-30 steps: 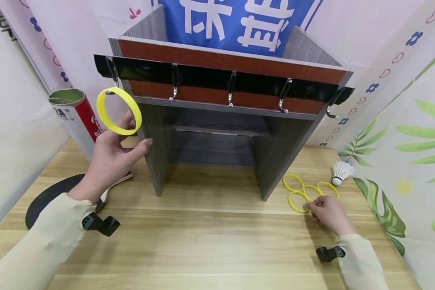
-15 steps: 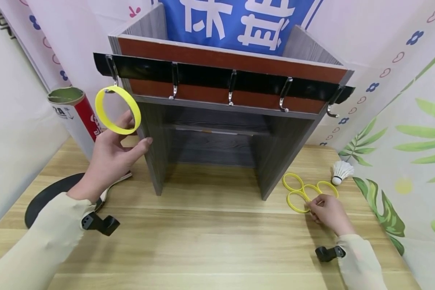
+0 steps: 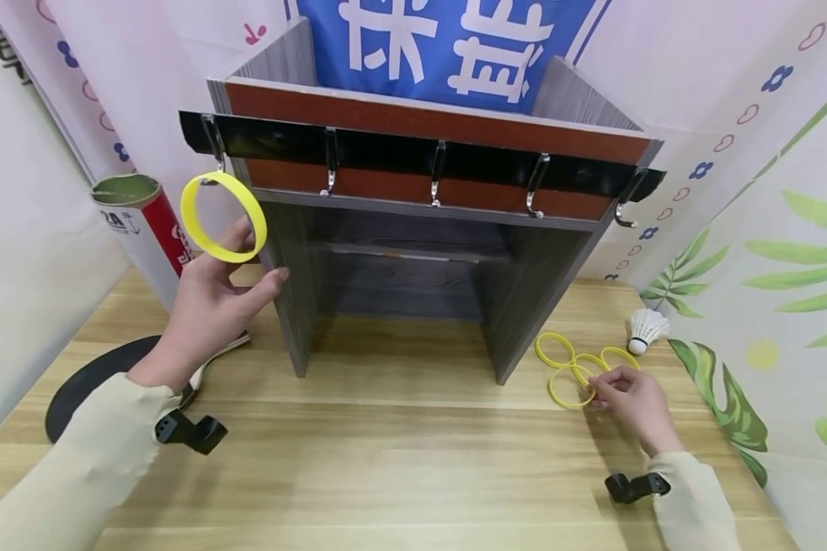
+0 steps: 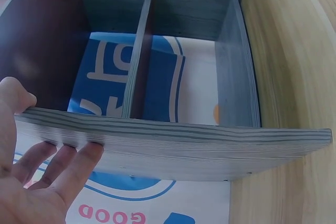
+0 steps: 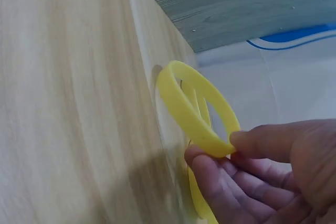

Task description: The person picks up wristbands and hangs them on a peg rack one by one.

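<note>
My left hand [image 3: 214,302] grips the left side panel [image 4: 173,145] of a grey wooden shelf, thumb on one face and fingers on the other. From the leftmost hook above that hand hangs a yellow silicone wristband [image 3: 189,214]. Over at the right, my right hand [image 3: 634,402] pinches another yellow wristband [image 5: 184,111] between thumb and fingers. That band is tilted and partly off the tabletop. Several more yellow wristbands [image 3: 539,352] lie beside and beyond it, partly covered by the right hand in the head view.
A black strip [image 3: 386,153] with several metal hooks runs across the shelf front. Behind the left arm stand a red-and-white tube [image 3: 134,229] and a racket-like black oval [image 3: 89,383]. A shuttlecock [image 3: 648,329] lies at the table's right edge.
My right hand has raised the near edge of the pinched wristband slightly off the table. My left hand stays on the panel, and the head view has tilted a little.
</note>
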Demonstrator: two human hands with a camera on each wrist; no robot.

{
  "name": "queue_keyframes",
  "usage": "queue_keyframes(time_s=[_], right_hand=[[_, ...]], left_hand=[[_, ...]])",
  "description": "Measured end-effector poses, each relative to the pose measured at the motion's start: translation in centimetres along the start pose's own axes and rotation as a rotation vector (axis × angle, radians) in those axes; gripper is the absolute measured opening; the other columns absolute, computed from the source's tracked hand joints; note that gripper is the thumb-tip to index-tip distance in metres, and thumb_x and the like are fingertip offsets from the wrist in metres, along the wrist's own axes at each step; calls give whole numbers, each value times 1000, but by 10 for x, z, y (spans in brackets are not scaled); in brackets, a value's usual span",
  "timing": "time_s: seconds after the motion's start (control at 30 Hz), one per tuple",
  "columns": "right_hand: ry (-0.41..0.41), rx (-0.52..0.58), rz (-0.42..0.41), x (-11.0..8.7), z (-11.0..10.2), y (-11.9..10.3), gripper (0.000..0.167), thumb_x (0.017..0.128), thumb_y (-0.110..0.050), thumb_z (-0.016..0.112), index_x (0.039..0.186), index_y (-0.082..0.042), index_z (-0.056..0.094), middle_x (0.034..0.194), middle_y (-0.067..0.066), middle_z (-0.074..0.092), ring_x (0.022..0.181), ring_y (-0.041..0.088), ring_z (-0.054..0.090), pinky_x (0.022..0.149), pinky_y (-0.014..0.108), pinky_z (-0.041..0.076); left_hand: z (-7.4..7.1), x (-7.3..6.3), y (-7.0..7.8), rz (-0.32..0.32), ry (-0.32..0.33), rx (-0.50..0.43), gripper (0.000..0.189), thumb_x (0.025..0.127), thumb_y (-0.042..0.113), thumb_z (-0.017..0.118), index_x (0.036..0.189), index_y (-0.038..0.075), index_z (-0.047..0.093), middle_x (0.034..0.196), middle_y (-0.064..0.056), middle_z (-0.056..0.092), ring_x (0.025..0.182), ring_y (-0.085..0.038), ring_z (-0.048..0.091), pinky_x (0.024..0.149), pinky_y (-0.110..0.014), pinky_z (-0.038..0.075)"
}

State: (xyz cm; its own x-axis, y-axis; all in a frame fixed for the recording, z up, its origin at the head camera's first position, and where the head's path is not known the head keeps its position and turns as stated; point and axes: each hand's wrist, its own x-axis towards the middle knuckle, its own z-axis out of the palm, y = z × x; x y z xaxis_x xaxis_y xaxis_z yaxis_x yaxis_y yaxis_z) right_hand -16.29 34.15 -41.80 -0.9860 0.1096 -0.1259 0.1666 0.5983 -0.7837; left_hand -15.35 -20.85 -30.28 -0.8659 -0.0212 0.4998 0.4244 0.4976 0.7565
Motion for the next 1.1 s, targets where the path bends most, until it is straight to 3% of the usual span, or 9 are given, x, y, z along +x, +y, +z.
queue_keyframes(time_s=[0.1, 0.27, 0.33, 0.4, 0.57, 0.7, 0.87, 1.1], right_hand=[[-12, 116, 2, 1, -1, 3, 23, 101, -8, 66, 108, 13, 63, 88, 0, 78, 73, 1, 71, 71, 22, 64], [-6, 281, -27, -1, -3, 5, 13, 100, -8, 68, 102, 5, 67, 84, -12, 75, 77, 2, 72, 75, 22, 65], [-12, 351, -39, -2, -5, 6, 6, 100, -7, 68, 99, -1, 69, 84, -11, 76, 77, 3, 73, 74, 21, 65], [-22, 425, -56, -4, -5, 6, 3, 100, -6, 68, 98, -5, 70, 85, -9, 76, 79, 4, 73, 74, 21, 65], [-70, 559, -152, -9, -6, 4, 8, 99, -3, 67, 101, -10, 72, 91, -4, 79, 86, 7, 76, 78, 23, 65], [-103, 555, -221, -18, -4, -1, 9, 100, -3, 67, 105, -8, 73, 94, -1, 80, 88, 9, 77, 78, 26, 66], [-143, 522, -283, -34, -4, -16, 11, 101, -1, 64, 109, -4, 72, 96, -1, 80, 88, 9, 77, 79, 27, 66], [-193, 503, -423, -54, 6, -48, 15, 99, 7, 62, 112, 3, 69, 98, -2, 80, 89, 9, 77, 76, 29, 66]], left_hand=[[1, 0, 0, 11, 5, -1, 71, 92, 7, 76, 157, 19, 50, 156, -8, 56, 117, 3, 60, 83, -7, 55], [1, 0, 1, 6, 8, -3, 66, 92, 7, 77, 154, 15, 54, 157, -6, 56, 128, -12, 63, 84, -8, 55], [1, -1, 1, 5, 6, 3, 66, 92, 8, 77, 153, 15, 54, 153, -9, 59, 129, -14, 62, 84, -8, 55], [1, -1, 1, 10, 5, 5, 67, 93, 7, 76, 154, 16, 52, 150, -11, 61, 126, -8, 61, 84, -8, 55], [0, 0, -1, 34, 5, -14, 70, 92, 3, 76, 156, 17, 51, 159, -5, 54, 128, -4, 59, 87, -8, 54], [0, -1, -3, 21, 5, -3, 68, 92, 4, 77, 155, 15, 53, 163, -3, 49, 133, -12, 60, 87, -7, 53], [1, -2, -3, 11, 5, 19, 72, 92, 6, 77, 157, 17, 50, 156, -10, 56, 132, -19, 60, 83, -6, 54], [2, -2, 0, 20, 8, 21, 70, 92, 6, 77, 156, 18, 51, 161, -4, 52, 126, -5, 60, 82, -6, 55]])
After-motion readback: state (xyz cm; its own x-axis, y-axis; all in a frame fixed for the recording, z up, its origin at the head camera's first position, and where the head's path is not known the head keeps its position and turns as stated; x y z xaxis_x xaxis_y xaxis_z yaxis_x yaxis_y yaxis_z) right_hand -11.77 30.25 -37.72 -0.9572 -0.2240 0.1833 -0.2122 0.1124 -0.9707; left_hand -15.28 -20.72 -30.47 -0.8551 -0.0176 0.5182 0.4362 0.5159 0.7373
